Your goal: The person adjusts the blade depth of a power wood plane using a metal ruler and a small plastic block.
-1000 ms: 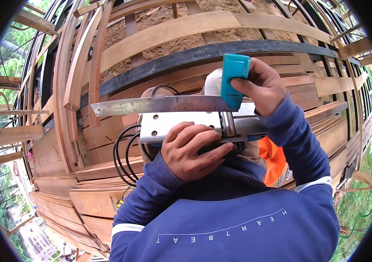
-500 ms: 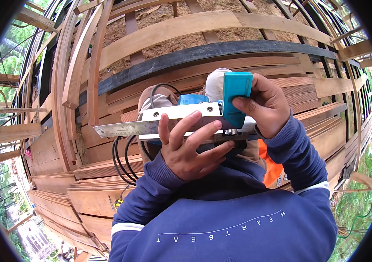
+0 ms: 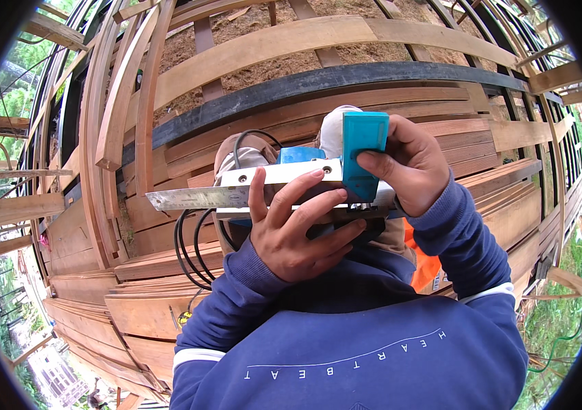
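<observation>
Stacked boards (image 3: 157, 313) stretch all round, and amid them I see a power planer (image 3: 284, 172) with its metal sole turned up, seemingly to leave that flat face exposed. The teal-handled square (image 3: 363, 145) has its blade (image 3: 198, 199) along the sole, likely so its straight edge meets it. The right hand (image 3: 414, 164) pinches the handle; the blade runs leftward behind the left hand (image 3: 304, 232), fingers spread wide, perhaps steadying things

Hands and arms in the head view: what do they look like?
The left hand and right hand are bare, with no gloves. The long navy-blue sleeves end in ribbed cuffs, and each has a white band farther up.
</observation>
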`<action>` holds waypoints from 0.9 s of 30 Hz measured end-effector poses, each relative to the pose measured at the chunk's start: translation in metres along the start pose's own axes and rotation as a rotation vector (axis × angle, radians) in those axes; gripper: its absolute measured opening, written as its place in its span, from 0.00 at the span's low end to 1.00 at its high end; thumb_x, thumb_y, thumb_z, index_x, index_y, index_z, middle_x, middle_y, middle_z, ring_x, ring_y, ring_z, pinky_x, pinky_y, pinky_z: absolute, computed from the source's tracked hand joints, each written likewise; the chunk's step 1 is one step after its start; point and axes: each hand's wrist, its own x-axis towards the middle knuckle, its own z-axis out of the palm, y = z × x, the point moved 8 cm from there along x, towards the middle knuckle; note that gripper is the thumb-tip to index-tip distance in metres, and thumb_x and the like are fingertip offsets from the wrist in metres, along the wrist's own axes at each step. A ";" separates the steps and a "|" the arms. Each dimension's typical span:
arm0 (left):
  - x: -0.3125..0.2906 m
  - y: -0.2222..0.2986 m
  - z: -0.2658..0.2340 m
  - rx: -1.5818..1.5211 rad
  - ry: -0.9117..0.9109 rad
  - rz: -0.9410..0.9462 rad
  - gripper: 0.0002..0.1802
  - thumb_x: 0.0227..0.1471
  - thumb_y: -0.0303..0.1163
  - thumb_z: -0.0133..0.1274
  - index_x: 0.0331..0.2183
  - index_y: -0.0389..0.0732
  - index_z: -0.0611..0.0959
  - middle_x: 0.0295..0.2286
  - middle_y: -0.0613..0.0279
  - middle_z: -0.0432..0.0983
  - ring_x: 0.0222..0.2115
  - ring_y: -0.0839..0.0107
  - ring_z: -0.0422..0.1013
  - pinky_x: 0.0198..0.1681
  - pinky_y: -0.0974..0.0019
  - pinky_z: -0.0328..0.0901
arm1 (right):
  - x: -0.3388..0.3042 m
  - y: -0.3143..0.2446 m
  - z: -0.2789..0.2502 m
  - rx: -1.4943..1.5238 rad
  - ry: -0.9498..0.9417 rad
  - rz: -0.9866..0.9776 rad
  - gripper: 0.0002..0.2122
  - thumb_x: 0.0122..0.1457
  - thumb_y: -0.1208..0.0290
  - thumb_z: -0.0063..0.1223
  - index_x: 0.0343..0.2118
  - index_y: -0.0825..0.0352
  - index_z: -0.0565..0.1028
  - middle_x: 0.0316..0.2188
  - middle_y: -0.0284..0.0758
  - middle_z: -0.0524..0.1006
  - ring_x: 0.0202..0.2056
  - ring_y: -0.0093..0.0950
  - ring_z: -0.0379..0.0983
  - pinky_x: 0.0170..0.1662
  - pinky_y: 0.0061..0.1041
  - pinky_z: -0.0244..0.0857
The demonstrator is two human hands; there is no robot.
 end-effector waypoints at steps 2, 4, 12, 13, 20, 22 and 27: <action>0.000 0.000 0.000 -0.005 -0.006 -0.001 0.26 0.29 0.45 0.72 0.39 0.70 0.89 0.49 0.71 0.73 0.57 0.59 0.67 0.70 0.31 0.32 | 0.001 0.000 0.001 -0.020 -0.010 -0.002 0.08 0.63 0.79 0.59 0.44 0.68 0.76 0.37 0.28 0.77 0.42 0.18 0.74 0.49 0.22 0.71; 0.000 0.000 0.000 -0.007 -0.004 -0.008 0.26 0.29 0.45 0.72 0.39 0.70 0.89 0.49 0.71 0.73 0.56 0.59 0.68 0.70 0.30 0.32 | 0.001 0.001 0.001 -0.032 -0.016 -0.004 0.08 0.63 0.79 0.59 0.44 0.68 0.76 0.37 0.28 0.77 0.42 0.18 0.74 0.49 0.21 0.71; 0.001 0.000 -0.001 -0.017 -0.005 -0.014 0.27 0.28 0.45 0.72 0.39 0.69 0.89 0.47 0.71 0.73 0.56 0.59 0.68 0.70 0.30 0.31 | 0.001 0.001 0.001 -0.018 -0.011 0.018 0.09 0.63 0.78 0.60 0.45 0.69 0.76 0.38 0.29 0.79 0.41 0.18 0.75 0.49 0.22 0.72; 0.001 -0.001 0.000 -0.017 -0.004 -0.013 0.27 0.28 0.45 0.72 0.39 0.69 0.89 0.47 0.71 0.73 0.56 0.59 0.68 0.70 0.30 0.31 | 0.001 0.002 0.001 -0.015 -0.011 0.020 0.09 0.63 0.78 0.60 0.45 0.69 0.76 0.38 0.29 0.79 0.41 0.18 0.75 0.49 0.22 0.72; 0.001 0.000 0.000 -0.020 -0.003 -0.009 0.26 0.29 0.45 0.72 0.39 0.69 0.89 0.47 0.71 0.73 0.55 0.59 0.69 0.70 0.29 0.31 | 0.001 0.002 0.001 -0.016 -0.022 0.006 0.09 0.63 0.78 0.60 0.45 0.68 0.76 0.38 0.28 0.78 0.42 0.18 0.75 0.49 0.22 0.72; 0.001 0.000 -0.001 -0.017 -0.003 -0.007 0.26 0.29 0.45 0.72 0.39 0.69 0.89 0.46 0.71 0.73 0.55 0.59 0.69 0.70 0.29 0.32 | 0.001 0.002 0.000 -0.015 -0.022 0.000 0.09 0.63 0.78 0.60 0.45 0.68 0.76 0.38 0.28 0.78 0.42 0.18 0.75 0.49 0.22 0.72; 0.002 -0.001 0.000 0.003 -0.034 -0.047 0.20 0.40 0.45 0.69 0.40 0.75 0.87 0.45 0.75 0.73 0.55 0.64 0.70 0.70 0.28 0.34 | 0.001 0.003 0.001 0.022 -0.017 0.015 0.08 0.63 0.77 0.60 0.45 0.68 0.76 0.38 0.28 0.78 0.41 0.18 0.74 0.49 0.22 0.72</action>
